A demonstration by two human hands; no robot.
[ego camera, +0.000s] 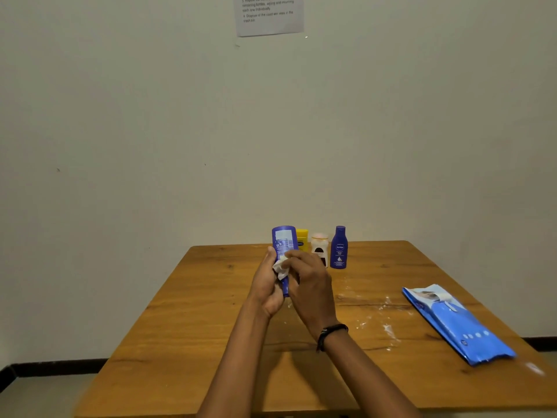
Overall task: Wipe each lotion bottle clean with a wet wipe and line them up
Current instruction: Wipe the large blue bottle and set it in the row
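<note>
My left hand (266, 285) grips a blue lotion bottle (283, 241) held above the table, its flat base pointing up and its back label facing me. My right hand (310, 285) presses a crumpled white wet wipe (281, 267) against the bottle's middle. Behind them, near the table's far edge, stand a yellow bottle (302, 238), a white bottle (319, 247) with a pale cap, and an upright blue Nivea bottle (339, 248). My hands partly hide the yellow and white bottles.
A blue wet-wipe pack (458, 324) lies flat on the right side of the wooden table (180, 312). White smears and specks (388, 328) dot the tabletop between my hands and the pack. A printed sheet (268, 13) hangs on the wall.
</note>
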